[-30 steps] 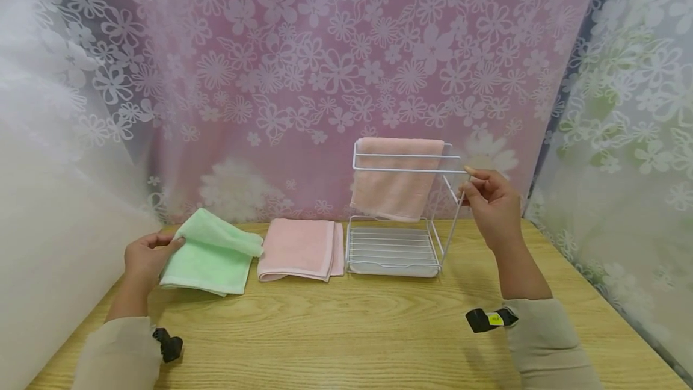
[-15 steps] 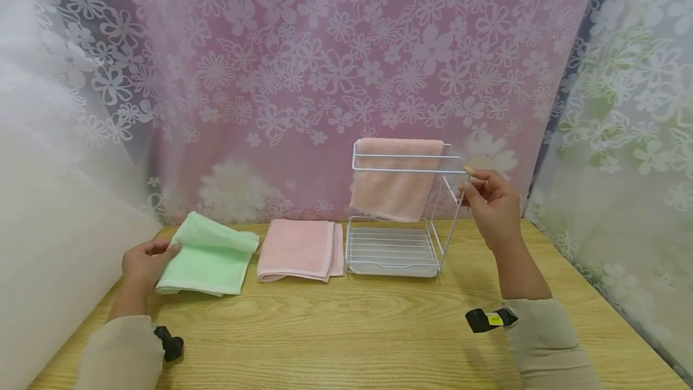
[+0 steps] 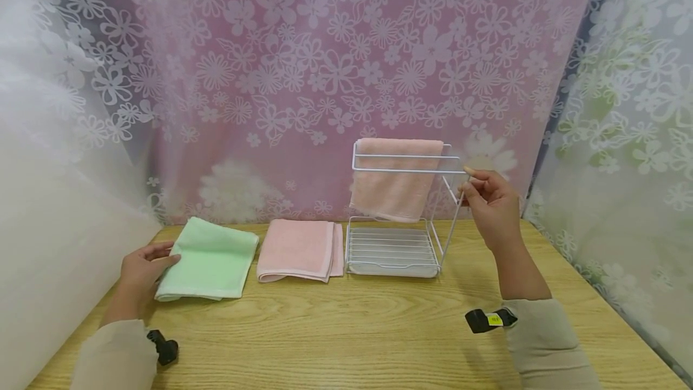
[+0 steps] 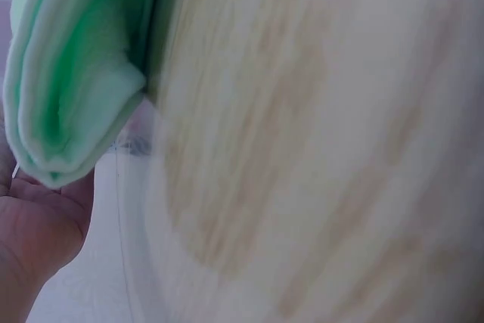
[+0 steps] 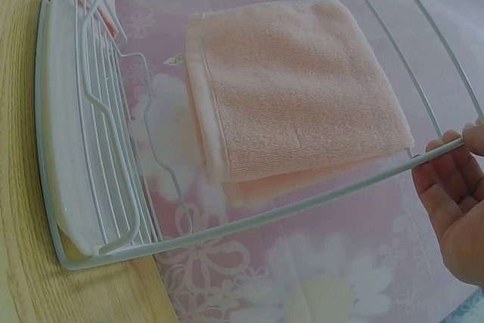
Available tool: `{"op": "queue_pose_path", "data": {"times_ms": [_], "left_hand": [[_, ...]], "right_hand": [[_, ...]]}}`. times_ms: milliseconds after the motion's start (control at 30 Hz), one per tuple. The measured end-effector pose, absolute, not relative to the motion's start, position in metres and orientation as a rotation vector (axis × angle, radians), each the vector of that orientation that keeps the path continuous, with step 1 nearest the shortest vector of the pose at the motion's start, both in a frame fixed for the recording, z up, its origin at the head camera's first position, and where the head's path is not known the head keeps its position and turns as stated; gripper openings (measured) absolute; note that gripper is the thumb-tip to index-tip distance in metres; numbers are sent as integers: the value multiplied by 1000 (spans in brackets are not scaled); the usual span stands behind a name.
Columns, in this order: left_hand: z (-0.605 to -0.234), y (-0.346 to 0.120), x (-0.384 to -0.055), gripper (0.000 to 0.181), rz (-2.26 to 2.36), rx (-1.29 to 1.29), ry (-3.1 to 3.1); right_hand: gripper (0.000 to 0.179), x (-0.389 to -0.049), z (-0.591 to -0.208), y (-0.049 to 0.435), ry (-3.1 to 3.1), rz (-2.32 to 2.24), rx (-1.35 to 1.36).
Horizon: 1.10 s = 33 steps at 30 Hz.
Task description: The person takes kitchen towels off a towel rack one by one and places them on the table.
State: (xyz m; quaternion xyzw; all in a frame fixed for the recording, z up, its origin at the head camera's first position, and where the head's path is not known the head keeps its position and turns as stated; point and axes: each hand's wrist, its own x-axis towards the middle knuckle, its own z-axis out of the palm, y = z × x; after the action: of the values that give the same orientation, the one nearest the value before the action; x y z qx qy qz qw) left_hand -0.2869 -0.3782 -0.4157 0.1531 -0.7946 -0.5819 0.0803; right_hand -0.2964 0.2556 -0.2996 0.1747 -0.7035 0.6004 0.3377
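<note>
My left hand (image 3: 142, 272) grips the left edge of a folded green towel (image 3: 213, 260), its thumb lying over the front. In the left wrist view the towel's folded layers (image 4: 68, 96) hang in front of the hand (image 4: 45, 221), hiding most of the fingers. With thumb and fingers, my right hand (image 3: 494, 206) pinches the right upright of a white wire rack (image 3: 397, 251) near its top corner. A pink towel (image 3: 395, 188) drapes over the rack's rear top bar. Between the green towel and the rack, a second pink towel (image 3: 300, 248) lies folded.
The rack's lower shelf has a white tray (image 5: 68, 126) under its wires. All stands on a wood-grain table (image 3: 325, 330), with floral curtains (image 3: 303, 77) behind and at the sides. Each wrist carries a black camera mount (image 3: 484, 321).
The green towel has come down and a little left with my left hand, and its raised upper fold has flattened. My right hand, the rack and the pink towels look unchanged.
</note>
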Motion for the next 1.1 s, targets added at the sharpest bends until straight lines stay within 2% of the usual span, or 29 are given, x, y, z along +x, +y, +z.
{"op": "queue_pose_path", "data": {"times_ms": [267,467,667,1100], "left_hand": [[-412,-385,-275,63,-1738,233,-2549],[-409,-392,-269,73,-1601,124,-2775],[-407,-400,-265,80,-1664,5,-2891],[-411,-389,-275,87,-1623,-34,-2865]], "right_hand": [[27,-297,-299,256,-1829,1554,469],[27,-296,-299,256,-1818,1575,473],[27,-296,-299,257,-1822,1566,474],[27,-297,-299,256,-1822,1565,479]]}}
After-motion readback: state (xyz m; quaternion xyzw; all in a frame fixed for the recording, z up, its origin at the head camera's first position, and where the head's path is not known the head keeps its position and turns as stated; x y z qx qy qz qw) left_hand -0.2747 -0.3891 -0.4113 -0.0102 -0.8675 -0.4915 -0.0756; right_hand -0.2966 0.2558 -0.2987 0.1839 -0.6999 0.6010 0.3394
